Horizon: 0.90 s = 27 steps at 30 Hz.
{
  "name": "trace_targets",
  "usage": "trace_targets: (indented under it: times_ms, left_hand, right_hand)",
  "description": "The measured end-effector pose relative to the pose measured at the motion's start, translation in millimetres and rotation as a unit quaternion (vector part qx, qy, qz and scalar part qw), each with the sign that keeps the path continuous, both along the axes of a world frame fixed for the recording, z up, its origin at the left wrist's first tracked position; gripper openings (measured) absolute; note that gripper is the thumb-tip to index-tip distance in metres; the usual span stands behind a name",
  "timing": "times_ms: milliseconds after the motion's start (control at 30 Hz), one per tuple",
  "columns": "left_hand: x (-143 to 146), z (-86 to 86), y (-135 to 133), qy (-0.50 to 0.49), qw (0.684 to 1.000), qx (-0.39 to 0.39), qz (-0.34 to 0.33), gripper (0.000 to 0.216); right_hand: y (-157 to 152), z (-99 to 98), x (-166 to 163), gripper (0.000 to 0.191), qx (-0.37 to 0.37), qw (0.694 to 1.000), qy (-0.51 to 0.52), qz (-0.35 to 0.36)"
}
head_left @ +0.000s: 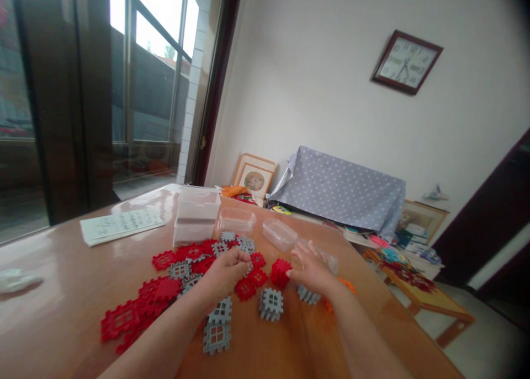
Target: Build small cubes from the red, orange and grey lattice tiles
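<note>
Red and grey square interlocking tiles (pixel 165 285) lie scattered on a glossy brown table (pixel 62 313). My left hand (pixel 227 271) rests knuckles-up among them, fingers curled onto a grey tile near the middle of the pile. My right hand (pixel 311 268) is spread flat, fingers apart, just right of a red cube built from tiles (pixel 280 272), its thumb close to the cube. A grey cube of tiles (pixel 271 303) stands in front of both hands. Another grey tile (pixel 308 294) lies under my right wrist.
Stacked clear plastic boxes (pixel 196 216) and two single clear tubs (pixel 237 220) (pixel 280 233) stand behind the tiles. A printed sheet (pixel 120 224) lies at the left. Beyond the table are a dotted grey cloth over furniture (pixel 339 188), picture frames, a low cluttered table (pixel 418 291) and a wall clock (pixel 406 62).
</note>
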<state>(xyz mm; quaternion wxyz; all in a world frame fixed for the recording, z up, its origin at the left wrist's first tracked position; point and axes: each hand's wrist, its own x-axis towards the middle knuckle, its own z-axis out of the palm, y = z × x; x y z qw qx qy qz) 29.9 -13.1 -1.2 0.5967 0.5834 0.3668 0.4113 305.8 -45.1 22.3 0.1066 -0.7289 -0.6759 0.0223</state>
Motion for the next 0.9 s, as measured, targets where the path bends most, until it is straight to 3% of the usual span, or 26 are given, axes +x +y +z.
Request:
trace_targets:
  times_ms: [167, 300, 400, 500, 700, 900]
  left_hand:
    - [1.2, -8.8, 4.1, 0.052, 0.998, 0.045, 0.011, 0.018]
    - [0.4, -23.7, 9.0, 0.176, 0.972, 0.153, 0.037, 0.008]
    - [-3.4, -22.4, 3.6, 0.256, 0.941, 0.218, 0.034, 0.01]
    - [-6.4, -10.4, -7.0, 0.323, 0.908, 0.264, 0.032, 0.009]
    - [0.2, -2.2, -20.8, 0.47, 0.806, 0.358, 0.015, 0.016]
    - [9.0, -10.5, -25.0, 0.543, 0.747, 0.384, 0.001, 0.025]
  right_hand:
    - [-18.3, 0.0, -7.2, 0.049, 0.125, 0.991, 0.05, 0.009]
    - [-40.0, 1.7, -34.4, 0.036, 0.203, 0.959, 0.194, 0.03]
    - [-52.9, -2.6, -57.2, 0.033, 0.19, 0.934, 0.302, 0.026]
    - [-59.3, -15.7, -67.7, 0.036, 0.203, 0.925, 0.322, 0.015]
    - [-67.0, -39.1, -66.0, 0.043, 0.119, 0.957, 0.265, 0.025]
    - [-82.5, -26.1, -82.8, 0.037, 0.021, 0.963, 0.235, 0.133]
